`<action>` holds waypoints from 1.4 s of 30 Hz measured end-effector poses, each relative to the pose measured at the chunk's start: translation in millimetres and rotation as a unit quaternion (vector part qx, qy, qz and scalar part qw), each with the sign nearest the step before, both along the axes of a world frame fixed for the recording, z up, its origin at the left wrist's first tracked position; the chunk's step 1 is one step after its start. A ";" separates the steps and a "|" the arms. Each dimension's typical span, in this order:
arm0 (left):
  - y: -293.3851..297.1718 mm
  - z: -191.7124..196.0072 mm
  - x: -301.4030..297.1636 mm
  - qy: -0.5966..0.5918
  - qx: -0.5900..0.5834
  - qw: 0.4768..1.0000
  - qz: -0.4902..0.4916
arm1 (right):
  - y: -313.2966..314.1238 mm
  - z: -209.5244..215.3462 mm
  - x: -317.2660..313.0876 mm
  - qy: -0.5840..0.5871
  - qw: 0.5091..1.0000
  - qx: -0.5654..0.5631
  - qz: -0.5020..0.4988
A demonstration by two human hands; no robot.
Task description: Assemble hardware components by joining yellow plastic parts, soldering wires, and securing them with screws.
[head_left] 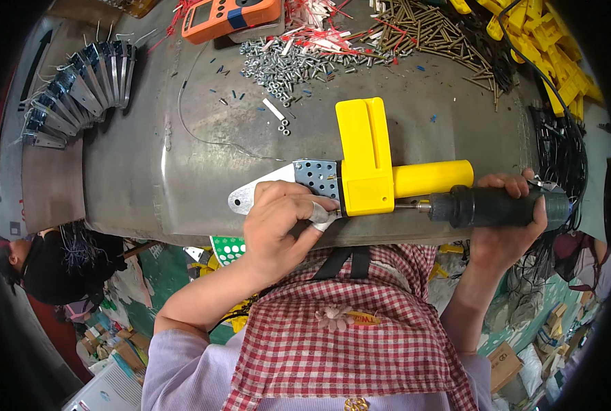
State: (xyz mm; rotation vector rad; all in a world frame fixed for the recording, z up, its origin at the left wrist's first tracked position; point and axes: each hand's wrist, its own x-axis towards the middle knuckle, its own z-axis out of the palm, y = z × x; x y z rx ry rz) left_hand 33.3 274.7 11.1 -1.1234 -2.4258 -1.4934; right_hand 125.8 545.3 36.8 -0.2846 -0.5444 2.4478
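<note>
- Head view: we see the yellow plastic housing (365, 161) at the near edge of the grey metal table (182, 171), with a perforated metal plate (278, 183) coming out of its left end; our left hand (278, 222) presses closed on this plate, just left of the housing.
- Our right hand (507, 212) is wrapped around the black power screwdriver (490, 207), right of the housing; its bit touches the housing side.
- We judge the housing light, stiff and a little slippery; the plate is thin with hard edges, so hold it flat near the joint.
- Loose screws (285, 65) lie well behind the housing.
</note>
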 end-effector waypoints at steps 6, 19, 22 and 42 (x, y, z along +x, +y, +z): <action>-0.5 3.3 -5.5 0.052 -0.059 0.997 0.011 | -7.0 2.6 -1.7 -0.020 1.000 -0.007 -0.009; -2.9 -3.5 -3.7 0.081 -0.073 0.994 -0.023 | -12.9 -0.8 -13.3 -0.029 0.999 0.024 -0.013; 3.0 -2.6 -4.8 0.079 -0.072 0.994 -0.025 | -13.9 0.3 -15.3 0.005 1.000 0.000 -0.014; -35.3 -12.3 -25.1 0.085 -0.107 0.991 -0.002 | 140.9 1.1 16.3 -0.512 0.383 0.716 -0.279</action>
